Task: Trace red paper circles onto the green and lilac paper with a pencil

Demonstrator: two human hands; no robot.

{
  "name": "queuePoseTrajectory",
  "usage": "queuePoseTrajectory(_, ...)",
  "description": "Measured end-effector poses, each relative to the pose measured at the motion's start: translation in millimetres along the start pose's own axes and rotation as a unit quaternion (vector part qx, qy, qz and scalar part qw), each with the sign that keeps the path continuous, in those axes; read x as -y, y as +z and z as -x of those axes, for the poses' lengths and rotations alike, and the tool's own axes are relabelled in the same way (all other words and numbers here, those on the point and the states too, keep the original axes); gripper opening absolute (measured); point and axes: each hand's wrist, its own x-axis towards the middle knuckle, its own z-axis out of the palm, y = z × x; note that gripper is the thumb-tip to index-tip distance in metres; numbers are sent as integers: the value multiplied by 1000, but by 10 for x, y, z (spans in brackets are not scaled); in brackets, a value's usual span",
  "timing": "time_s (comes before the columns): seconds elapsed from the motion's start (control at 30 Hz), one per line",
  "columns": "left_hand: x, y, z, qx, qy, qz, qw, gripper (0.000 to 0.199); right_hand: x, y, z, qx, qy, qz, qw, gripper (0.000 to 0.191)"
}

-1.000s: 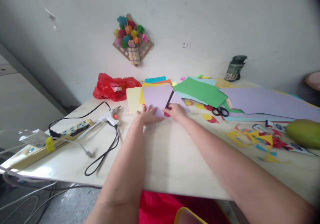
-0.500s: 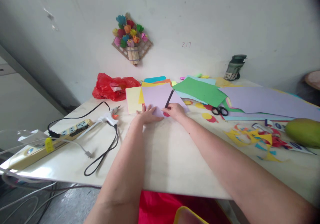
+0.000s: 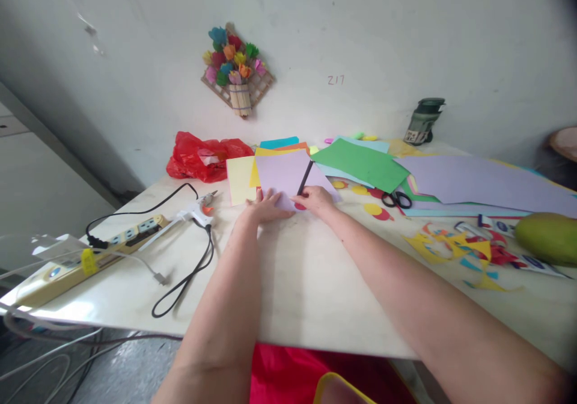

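My left hand (image 3: 267, 207) lies flat with fingers spread on the near edge of a lilac paper sheet (image 3: 283, 169). In my right hand (image 3: 317, 199) is a slim black pen or pencil (image 3: 305, 178), tilted, its lower end down by the paper. Which kind of writing tool it is, I cannot tell. A small red paper circle (image 3: 300, 207) shows on the sheet just below the right fingertips, partly covered. Under and behind the lilac sheet stick out a pale yellow sheet (image 3: 240, 178) and a deeper yellow one (image 3: 253, 174).
To the right are black-handled scissors (image 3: 396, 200), paper circles (image 3: 373, 210), a green sheet (image 3: 363, 165), yellow scraps (image 3: 433, 247) and a green mango-like fruit (image 3: 547, 238). On the left lie a glue gun (image 3: 201, 213), its looped cord and a power strip (image 3: 94, 260). A red plastic bag (image 3: 193, 157) sits behind.
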Motion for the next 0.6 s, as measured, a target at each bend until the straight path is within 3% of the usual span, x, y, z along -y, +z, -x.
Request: queuePoseTrajectory(0.6, 28, 21, -20, -2, 4, 1, 1000, 99, 21, -41, 16, 13, 13, -9, 1000, 36)
